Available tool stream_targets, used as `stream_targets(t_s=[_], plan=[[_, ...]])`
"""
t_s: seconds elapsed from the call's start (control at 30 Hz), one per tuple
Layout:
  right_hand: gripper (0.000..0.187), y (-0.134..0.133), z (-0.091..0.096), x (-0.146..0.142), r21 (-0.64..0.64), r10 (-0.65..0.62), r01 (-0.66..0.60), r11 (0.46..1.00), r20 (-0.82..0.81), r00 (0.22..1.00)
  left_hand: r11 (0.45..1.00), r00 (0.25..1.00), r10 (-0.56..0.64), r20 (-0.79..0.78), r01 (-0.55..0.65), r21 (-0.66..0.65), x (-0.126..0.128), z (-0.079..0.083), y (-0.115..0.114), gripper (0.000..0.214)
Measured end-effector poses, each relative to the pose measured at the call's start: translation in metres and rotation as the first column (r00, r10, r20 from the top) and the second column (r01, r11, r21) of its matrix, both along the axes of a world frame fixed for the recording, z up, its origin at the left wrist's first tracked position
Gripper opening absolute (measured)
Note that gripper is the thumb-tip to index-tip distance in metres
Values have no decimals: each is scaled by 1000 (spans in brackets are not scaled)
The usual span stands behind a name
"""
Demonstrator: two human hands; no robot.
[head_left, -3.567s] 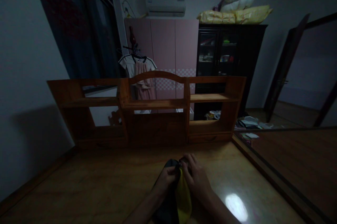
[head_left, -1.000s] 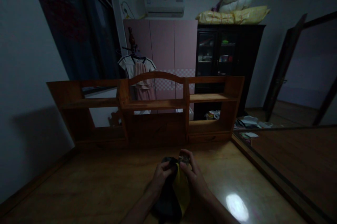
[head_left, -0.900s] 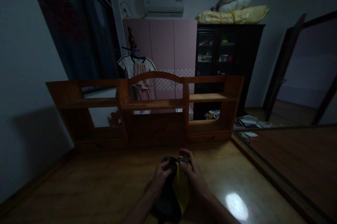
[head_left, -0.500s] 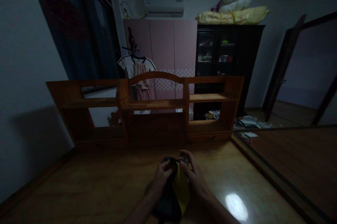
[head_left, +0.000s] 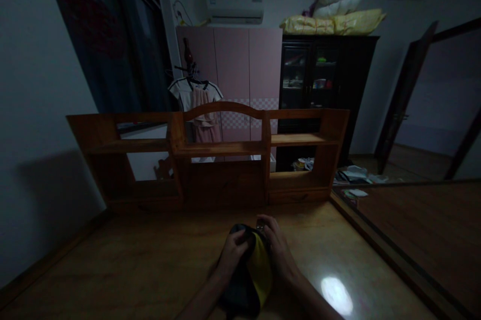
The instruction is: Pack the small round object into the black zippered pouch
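Left hand: (head_left: 232,256) fingers closed on the black upper edge of the bag.
Right hand: (head_left: 278,247) fingers curled narrow around a small glinting thing (head_left: 260,228), mostly covered; kind cannot be told.
Bag: (head_left: 262,271) black and yellow, soft, between the two hands, over the near middle of the bench; whether its lower end rests there, cannot tell.
Bench: (head_left: 143,260) wooden, pale brown, bright light patch (head_left: 336,296) to the right of the right forearm.
Shelf unit: (head_left: 221,148) wooden, open-backed, along the far edge of the bench, arched rail in the middle.
Clothes: (head_left: 183,92) white top with dark trim and something pink, hanging beyond the shelf unit.
Wardrobe: (head_left: 232,62) pink, checkered band, air conditioner (head_left: 235,5) above.
Cabinet: (head_left: 355,69) black, glass-fronted in part, just beside the wardrobe; yellow bundles (head_left: 356,21) on top.
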State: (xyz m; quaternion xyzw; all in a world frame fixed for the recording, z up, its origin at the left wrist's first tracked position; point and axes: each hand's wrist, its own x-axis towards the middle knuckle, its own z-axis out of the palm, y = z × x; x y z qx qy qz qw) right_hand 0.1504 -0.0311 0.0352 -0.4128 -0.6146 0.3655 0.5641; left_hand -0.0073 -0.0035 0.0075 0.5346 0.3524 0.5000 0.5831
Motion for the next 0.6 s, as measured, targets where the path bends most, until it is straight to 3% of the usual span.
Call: stream_targets(t_s=[0.2,0.4,0.6], plan=[[30,-4,5,0,70,-19,10,998,122,992,1000,1000,-7,13,7,-23,0,-7,3,29],[49,-8,6,1,132,-22,-6,991,207,978,997,998,-8,59,13,-76,0,-10,6,31],[52,-8,7,5,185,-22,-31,982,278,960,999,999,-27,30,28,-30,0,-9,5,32]])
